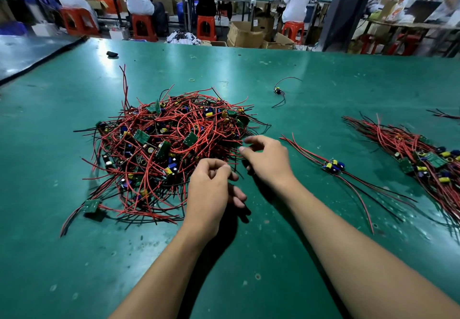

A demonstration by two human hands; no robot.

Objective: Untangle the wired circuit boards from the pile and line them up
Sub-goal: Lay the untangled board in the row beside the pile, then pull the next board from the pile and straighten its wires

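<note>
A tangled pile (169,149) of small green circuit boards with red and black wires lies on the green table (298,74), left of centre. My left hand (211,191) rests at the pile's near right edge, fingers curled, thumb and forefinger pinched at wires. My right hand (267,159) is at the pile's right edge, fingertips pinching thin wires there. To the right a single board (333,165) lies with its wires stretched out. Further right is a laid-out bundle of boards (423,159) with wires running roughly parallel.
One stray board with black wires (278,91) lies behind, beside a small rubber band (191,79). A black object (112,54) sits at the far left. More wires (443,114) poke in at the right edge. People sit on red stools beyond the table.
</note>
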